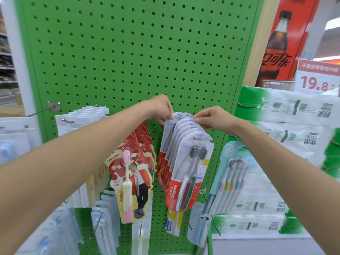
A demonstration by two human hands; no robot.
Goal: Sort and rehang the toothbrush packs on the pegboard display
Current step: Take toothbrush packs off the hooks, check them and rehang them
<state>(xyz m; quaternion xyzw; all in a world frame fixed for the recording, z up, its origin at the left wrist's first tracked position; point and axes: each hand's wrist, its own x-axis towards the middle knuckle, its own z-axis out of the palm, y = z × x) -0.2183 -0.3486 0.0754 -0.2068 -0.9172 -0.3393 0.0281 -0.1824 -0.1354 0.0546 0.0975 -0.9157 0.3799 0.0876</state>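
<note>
A row of several Colgate toothbrush packs (185, 168) hangs on a peg of the green pegboard (128, 52). My left hand (161, 109) pinches the top of the rearmost packs from the left. My right hand (215, 117) pinches the tops of the packs from the right. Left of them hangs a row of red Canban toothbrush packs (132, 177), partly hidden behind my left forearm. A multicolour toothbrush pack (230, 179) hangs to the right.
White packs (82, 118) hang on a peg at left, beside a bare hook (53, 106). More toothbrush packs (106, 227) hang on lower pegs. Wrapped tissue bundles (294, 111), a 19.8 price sign (316, 78) and a cola poster (283, 39) stand at right.
</note>
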